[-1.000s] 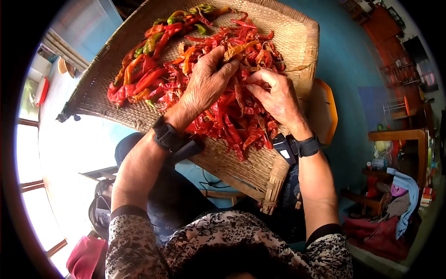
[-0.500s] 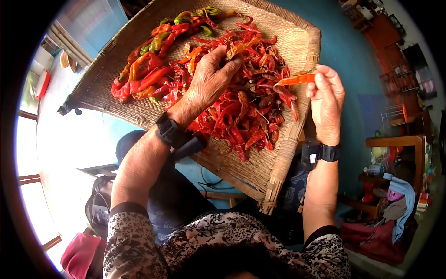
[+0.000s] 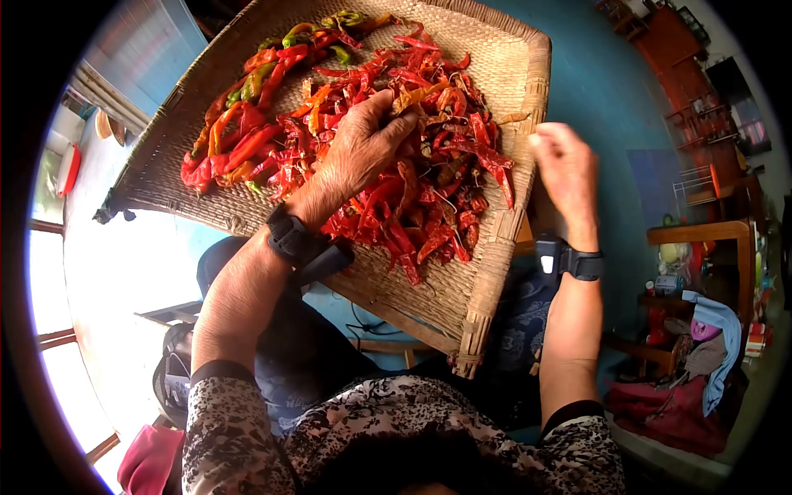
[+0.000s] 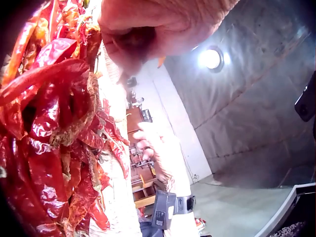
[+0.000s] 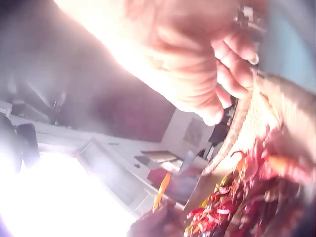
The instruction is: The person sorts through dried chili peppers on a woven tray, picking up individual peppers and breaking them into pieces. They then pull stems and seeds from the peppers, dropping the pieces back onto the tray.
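Note:
My left hand point(image 3: 363, 148) pinches a yellow-orange dried chili pepper point(image 3: 419, 96) above a heap of wrinkled red chili peppers point(image 3: 396, 198) on a woven tray point(image 3: 503, 58). That pepper also shows as an orange pepper point(image 5: 161, 191) sticking up from the fingers in the right wrist view. Beyond the tray's right rim hangs my right hand point(image 3: 569, 173), its fingers loosely bent with nothing between them. The right wrist view shows the right hand point(image 5: 182, 59) with bare fingertips. Glossier red, orange and green peppers point(image 3: 247, 136) lie at the tray's left side.
The tray's rim point(image 3: 540, 74) runs close beside the right hand. Below the tray's near edge are the person's legs and a wooden support point(image 3: 396, 346). Farther right on the blue floor point(image 3: 610, 91) stands a wooden chair point(image 3: 701, 239) with cloths on it.
The right hand left the heap with an orange-red chili pepper, carried it right past the rim, and is now without it. The left hand has kept its hold on the yellow-orange pepper.

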Motion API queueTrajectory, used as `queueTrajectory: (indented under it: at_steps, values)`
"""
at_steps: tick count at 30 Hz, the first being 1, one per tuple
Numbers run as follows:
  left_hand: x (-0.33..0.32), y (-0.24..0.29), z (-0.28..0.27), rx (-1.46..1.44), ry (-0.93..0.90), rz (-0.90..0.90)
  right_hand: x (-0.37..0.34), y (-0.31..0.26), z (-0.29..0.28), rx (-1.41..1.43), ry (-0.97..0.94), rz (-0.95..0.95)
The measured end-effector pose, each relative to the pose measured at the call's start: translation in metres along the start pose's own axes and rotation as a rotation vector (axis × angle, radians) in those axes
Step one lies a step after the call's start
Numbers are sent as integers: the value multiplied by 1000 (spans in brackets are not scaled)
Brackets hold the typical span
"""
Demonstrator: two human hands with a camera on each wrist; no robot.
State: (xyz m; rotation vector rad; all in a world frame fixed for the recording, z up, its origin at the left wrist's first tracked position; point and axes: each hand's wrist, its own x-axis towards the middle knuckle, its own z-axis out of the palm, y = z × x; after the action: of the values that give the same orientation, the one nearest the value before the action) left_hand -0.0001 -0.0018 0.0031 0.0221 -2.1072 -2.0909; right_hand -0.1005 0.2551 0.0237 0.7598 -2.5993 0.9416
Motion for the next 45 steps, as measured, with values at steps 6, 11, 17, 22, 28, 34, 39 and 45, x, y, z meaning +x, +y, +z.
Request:
queueTrajectory:
  at_steps: [6,11,17,22,28,34,39,45]
  values:
    - [-3,1,-2,16,-15,-2,-4,-27,26,-97,-421,-69]
    - [-9,10,-10,31,23,32,1,-59,30,157,-276,-87]
    - [-15,16,-20,93,-13,-2,5,-52,31,373,-217,-15]
    - [-13,12,-18,74,11,45,13,-11,1,-166,161,77]
    - [-8,7,-13,92,23,81,2,40,-21,-791,217,149]
    - [-4,1,-5,100,-19,95,6,-10,23,16,-140,-77]
    - [-5,8,-3,75,-12,55,19,-28,48,-299,-345,14]
    - [-8,7,-11,58,11,63,24,-30,60,-91,-305,49]
